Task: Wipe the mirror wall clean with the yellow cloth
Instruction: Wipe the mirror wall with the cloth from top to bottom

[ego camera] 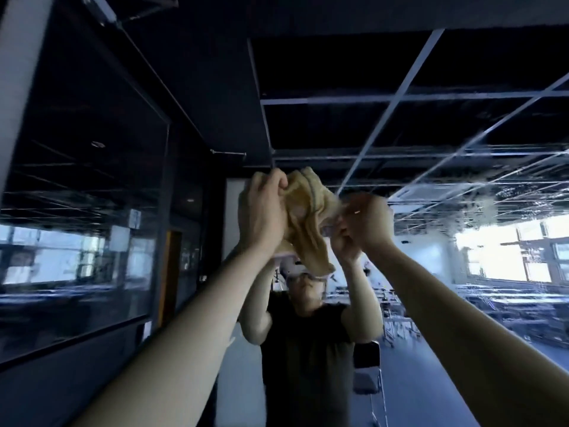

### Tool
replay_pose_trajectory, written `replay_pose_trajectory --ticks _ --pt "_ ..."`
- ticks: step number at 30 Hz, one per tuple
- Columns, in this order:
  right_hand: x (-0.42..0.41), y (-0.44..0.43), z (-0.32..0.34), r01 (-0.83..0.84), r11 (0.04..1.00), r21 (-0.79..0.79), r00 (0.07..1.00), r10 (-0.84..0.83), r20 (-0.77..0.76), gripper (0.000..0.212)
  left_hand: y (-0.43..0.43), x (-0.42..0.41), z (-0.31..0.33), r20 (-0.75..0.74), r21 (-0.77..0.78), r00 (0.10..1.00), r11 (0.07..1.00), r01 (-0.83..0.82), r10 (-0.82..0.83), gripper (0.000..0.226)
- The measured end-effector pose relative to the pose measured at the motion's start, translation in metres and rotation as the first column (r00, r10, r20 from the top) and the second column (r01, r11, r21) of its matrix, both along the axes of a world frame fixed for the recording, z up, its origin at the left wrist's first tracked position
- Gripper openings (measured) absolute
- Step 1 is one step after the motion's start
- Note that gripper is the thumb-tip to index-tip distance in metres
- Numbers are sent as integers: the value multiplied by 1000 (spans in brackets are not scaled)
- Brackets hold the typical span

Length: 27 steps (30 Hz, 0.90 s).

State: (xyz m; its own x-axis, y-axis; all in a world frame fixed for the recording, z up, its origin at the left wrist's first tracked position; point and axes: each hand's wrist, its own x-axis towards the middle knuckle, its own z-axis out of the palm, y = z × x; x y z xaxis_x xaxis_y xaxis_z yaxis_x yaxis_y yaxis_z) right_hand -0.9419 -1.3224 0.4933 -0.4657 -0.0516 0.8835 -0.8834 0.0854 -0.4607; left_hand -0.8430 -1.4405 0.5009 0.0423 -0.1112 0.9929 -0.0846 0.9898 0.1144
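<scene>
Fingers curled on both hands, each gripping the yellow cloth | mirror wall straight ahead, smeared at right | cloth bunched, raised high between hands | left hand at top, right hand at right edge

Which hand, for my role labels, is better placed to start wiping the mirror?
Probably left: the left hand grips the yellow cloth by its bunched top; the right hand only holds an edge.

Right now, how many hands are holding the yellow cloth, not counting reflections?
2. The left hand grips the yellow cloth at its upper left edge; the right hand holds its right side. Both are raised in front of the mirror wall, which reflects them.
</scene>
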Motion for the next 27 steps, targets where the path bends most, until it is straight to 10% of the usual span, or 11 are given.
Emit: replay_pose_trajectory --ticks 4,9,19,27 --pt "-2 -9 1 -1 977 -213 984 -37 -174 37 -14 -17 11 0 -215 969 946 -241 247 11" --pt "-36 -24 -18 269 952 -145 786 -304 -538 39 -19 -48 -18 131 -248 973 956 -154 191 55" --pt "-71 -30 -31 307 937 -164 711 -341 -615 41 -70 -22 6 200 -672 857 703 -232 474 57" --pt "-77 -34 -33 297 929 -222 677 -369 -637 39 -53 -32 47 -16 -43 967 966 -254 254 53"
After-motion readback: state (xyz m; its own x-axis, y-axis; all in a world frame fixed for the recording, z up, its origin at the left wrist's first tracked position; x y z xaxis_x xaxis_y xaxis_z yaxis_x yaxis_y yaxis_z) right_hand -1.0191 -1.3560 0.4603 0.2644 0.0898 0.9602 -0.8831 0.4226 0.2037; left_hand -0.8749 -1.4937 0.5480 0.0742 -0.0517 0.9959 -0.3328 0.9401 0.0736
